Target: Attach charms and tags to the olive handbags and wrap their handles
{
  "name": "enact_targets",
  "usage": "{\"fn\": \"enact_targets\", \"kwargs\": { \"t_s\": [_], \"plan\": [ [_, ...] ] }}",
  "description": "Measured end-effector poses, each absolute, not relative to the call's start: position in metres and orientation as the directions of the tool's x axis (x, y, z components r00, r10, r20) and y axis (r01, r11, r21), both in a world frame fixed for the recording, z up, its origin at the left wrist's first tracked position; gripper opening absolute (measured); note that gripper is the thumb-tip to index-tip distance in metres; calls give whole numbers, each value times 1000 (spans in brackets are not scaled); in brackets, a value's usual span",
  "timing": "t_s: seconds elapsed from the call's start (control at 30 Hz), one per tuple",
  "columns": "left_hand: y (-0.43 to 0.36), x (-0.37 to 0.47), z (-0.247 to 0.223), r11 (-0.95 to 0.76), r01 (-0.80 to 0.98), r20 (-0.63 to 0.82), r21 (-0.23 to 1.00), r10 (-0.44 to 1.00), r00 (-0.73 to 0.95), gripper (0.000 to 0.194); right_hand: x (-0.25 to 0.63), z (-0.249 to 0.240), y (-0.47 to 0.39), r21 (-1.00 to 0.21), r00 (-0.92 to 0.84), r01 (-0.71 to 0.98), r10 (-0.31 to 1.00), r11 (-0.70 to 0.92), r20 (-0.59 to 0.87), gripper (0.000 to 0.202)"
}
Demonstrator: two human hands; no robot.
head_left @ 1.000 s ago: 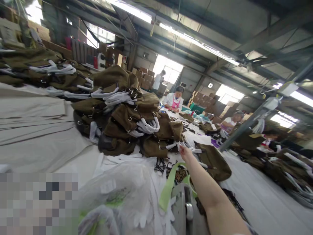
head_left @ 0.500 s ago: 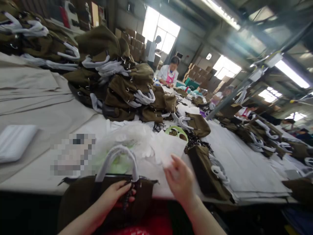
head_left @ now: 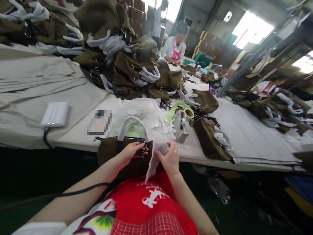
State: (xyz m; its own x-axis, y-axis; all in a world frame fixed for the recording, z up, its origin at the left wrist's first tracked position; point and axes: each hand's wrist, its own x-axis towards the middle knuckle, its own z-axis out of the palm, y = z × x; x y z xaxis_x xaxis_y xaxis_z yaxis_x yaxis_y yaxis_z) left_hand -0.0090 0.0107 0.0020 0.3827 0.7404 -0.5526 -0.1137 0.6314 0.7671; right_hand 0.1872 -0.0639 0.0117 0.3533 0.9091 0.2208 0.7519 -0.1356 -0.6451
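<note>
An olive-brown handbag (head_left: 110, 148) stands at the table's front edge, against my body. Its upright handles (head_left: 134, 121) are wrapped in pale covering. My left hand (head_left: 133, 152) is closed on a dark metal chain (head_left: 141, 151) by the handle's base on the right. A thin white sheet (head_left: 156, 153), perhaps foam or tissue, is pinched in my right hand (head_left: 170, 158) and hangs down over the bag's right side. Just beyond my hands are a tape dispenser (head_left: 180, 125) and a pale green tape roll (head_left: 188, 113).
Piled handbags (head_left: 122, 70) fill the back left. Another bag (head_left: 211, 143) lies to the right on the white table (head_left: 244, 140). A phone (head_left: 100, 122) and a white power bank (head_left: 55, 114) with a cable lie left. A co-worker in a pink apron (head_left: 176, 52) works across the table.
My right hand has brought the white sheet from above the table back to the bag, next to my left hand. The tape dispenser now shows. My view has tilted down.
</note>
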Motion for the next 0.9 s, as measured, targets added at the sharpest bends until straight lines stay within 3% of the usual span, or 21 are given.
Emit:
{"fn": "enact_targets", "kwargs": {
  "t_s": [0.07, 0.1, 0.27, 0.4, 0.53, 0.63, 0.9],
  "plan": [
    [10, -8, 1, 622, -112, -549, 775, 751, 368, 38, 187, -1, -53, -674, 441, 716, 866, -180, 237, 82],
    [9, -8, 1, 619, -114, -548, 777, 755, 361, 38, 186, -5, -48, -702, 449, 691, 863, -173, 229, 86],
    [7, -11, 8, 653, -135, -577, 746, 734, 359, 31, 197, 4, -49, -829, 391, 559, 891, -31, 230, 27],
    [15, -18, 26, 719, -163, -632, 676, 679, 374, 16, 224, 35, -62, -896, 270, 443, 950, 26, 160, 21],
    [33, -25, 46, 791, -175, -685, 587, 600, 414, 11, 237, 59, -60, -784, -17, 621, 1000, 1, -12, 4],
    [45, -24, 58, 830, -164, -708, 533, 544, 450, 13, 224, 66, -50, -766, -110, 641, 983, -44, -148, 4],
    [60, -17, 78, 839, -78, -718, 538, 505, 479, 20, 215, 91, -37, -926, -222, 371, 960, -77, -169, 10]
  ]
}}
